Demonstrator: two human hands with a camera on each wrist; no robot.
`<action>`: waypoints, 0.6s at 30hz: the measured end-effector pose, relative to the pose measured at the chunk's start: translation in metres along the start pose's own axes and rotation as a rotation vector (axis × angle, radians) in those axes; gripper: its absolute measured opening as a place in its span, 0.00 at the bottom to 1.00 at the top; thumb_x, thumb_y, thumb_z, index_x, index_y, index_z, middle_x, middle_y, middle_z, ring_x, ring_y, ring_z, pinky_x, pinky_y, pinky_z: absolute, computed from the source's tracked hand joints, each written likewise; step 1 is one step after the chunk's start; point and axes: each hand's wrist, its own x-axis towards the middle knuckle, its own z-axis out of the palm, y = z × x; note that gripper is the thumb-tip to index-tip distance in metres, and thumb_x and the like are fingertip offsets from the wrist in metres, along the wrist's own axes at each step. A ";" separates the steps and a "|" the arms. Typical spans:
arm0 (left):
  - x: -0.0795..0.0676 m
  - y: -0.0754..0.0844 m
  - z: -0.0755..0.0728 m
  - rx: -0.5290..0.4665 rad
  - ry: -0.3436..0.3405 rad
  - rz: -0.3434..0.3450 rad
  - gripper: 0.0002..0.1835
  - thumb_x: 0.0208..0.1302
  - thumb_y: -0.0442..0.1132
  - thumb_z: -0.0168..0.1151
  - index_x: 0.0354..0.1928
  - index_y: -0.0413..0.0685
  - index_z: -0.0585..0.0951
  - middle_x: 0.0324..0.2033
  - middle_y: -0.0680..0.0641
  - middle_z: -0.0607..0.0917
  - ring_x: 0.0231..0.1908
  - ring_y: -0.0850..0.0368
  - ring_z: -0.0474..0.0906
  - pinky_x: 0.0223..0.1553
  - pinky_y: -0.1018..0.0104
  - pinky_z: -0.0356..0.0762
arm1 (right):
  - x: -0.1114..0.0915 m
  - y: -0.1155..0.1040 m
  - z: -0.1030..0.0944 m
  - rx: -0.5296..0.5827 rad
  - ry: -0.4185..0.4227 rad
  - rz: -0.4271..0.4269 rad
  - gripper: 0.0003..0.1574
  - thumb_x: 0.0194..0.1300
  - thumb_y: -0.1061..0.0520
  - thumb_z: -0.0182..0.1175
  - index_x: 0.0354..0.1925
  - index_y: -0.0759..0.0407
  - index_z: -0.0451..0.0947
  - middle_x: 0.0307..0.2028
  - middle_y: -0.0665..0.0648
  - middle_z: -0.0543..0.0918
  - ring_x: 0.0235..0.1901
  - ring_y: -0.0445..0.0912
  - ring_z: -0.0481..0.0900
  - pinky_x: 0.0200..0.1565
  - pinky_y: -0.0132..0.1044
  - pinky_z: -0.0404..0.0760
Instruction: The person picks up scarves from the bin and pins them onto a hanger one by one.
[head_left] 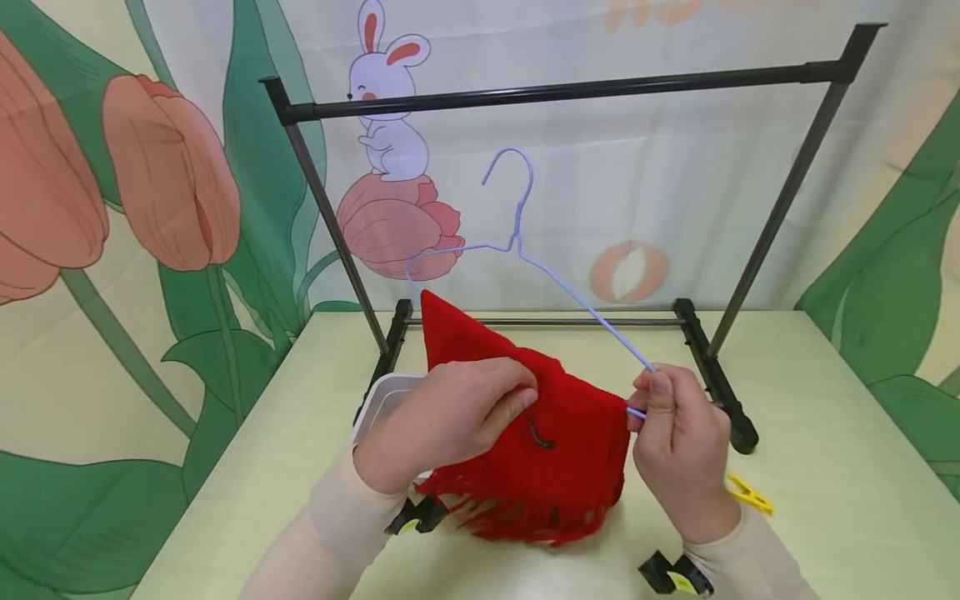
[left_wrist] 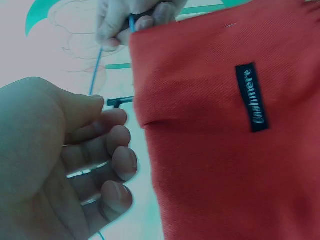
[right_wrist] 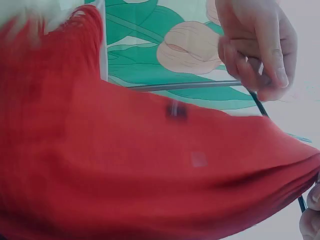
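A red scarf [head_left: 570, 450] with a fringed lower edge hangs folded over the lower bar of a thin lavender wire hanger [head_left: 577, 296]. Its black label [left_wrist: 252, 97] reads "Cashmere" in the left wrist view. My right hand [head_left: 678, 442] grips the hanger's right corner, close beside the scarf's edge. My left hand [head_left: 461, 408] is in front of the scarf in the head view, its fingers loosely bent. In the left wrist view, nothing lies between those fingers, and a gap separates them from the cloth. The hanger's hook points up, and the scarf hides its left lower part.
A black metal rack [head_left: 562, 90] spans the table behind the hanger. Partly covered by my left arm and the scarf, a white tray [head_left: 386, 392] sits at left. A yellow clothespin [head_left: 750, 493] lies right of my right wrist. Behind is a printed curtain [head_left: 675, 192].
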 end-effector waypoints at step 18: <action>0.041 -0.006 0.037 0.112 0.203 0.273 0.06 0.72 0.40 0.73 0.48 0.52 0.92 0.44 0.54 0.91 0.50 0.58 0.85 0.62 0.60 0.78 | -0.001 0.009 -0.004 0.005 -0.005 -0.053 0.25 0.86 0.54 0.53 0.36 0.73 0.76 0.21 0.59 0.81 0.21 0.34 0.75 0.32 0.17 0.77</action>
